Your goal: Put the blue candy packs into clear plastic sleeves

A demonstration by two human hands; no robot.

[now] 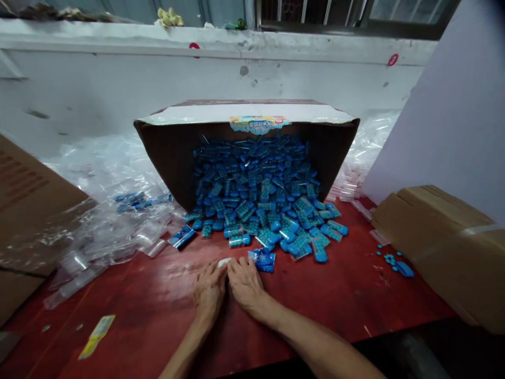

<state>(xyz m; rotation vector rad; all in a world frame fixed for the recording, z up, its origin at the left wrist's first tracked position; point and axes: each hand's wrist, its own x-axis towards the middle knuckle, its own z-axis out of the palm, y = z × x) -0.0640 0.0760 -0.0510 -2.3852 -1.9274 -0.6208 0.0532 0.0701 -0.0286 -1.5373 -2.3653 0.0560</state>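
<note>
My left hand [209,292] and my right hand [245,283] lie side by side low on the red table, fingers curled and pressed together. A small white item [224,261] shows at their fingertips, and both hands are closed on it; its kind is mostly hidden. Just right of my right fingers lies a blue printed sachet [263,259]. Beyond them, many clear packs with blue caps and small blue balls [272,221] spill from an open cardboard box [158,158] tipped on its side. Another dark blue sachet [182,237] rests to the left.
Clear plastic bags [110,173] heap at the left. A cardboard box [442,247] stands right, near loose blue balls [390,258] and a blue cap. Another carton [35,205] stands left. A yellow label [97,337] lies on the red table [158,310].
</note>
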